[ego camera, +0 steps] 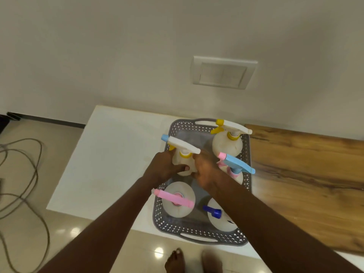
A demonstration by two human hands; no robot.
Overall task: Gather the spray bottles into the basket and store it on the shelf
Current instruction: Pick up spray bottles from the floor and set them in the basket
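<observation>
Fifth spray bottle [182,154], white trigger head with pale blue nozzle and yellow collar, held upright at the far left corner of the grey basket [199,238], apparently being lowered in; whether its base touches the basket floor cannot be told. Left hand [167,168] and right hand [206,172] both wrapped about its cream body, fingers [182,168] curled closed on it from either side.

Four bottles already standing in the basket: yellow-nozzled bottle [228,142] at the far right corner, blue-headed bottle with pink nozzle [236,166] just nearer along the right wall, pink-headed bottle [178,199] at the near left, dark blue-capped bottle [216,215] at the near right. No loose bottle seen outside the basket.

Judged: gathering nearly complete. Release of the held bottle and storage on the shelf outstanding. No shelf in view.

Basket of perforated grey plastic with slot handles at both ends, resting on the white bench [110,154], its near end overhanging the bench edge. Wooden board [307,174] just right of the basket.
</observation>
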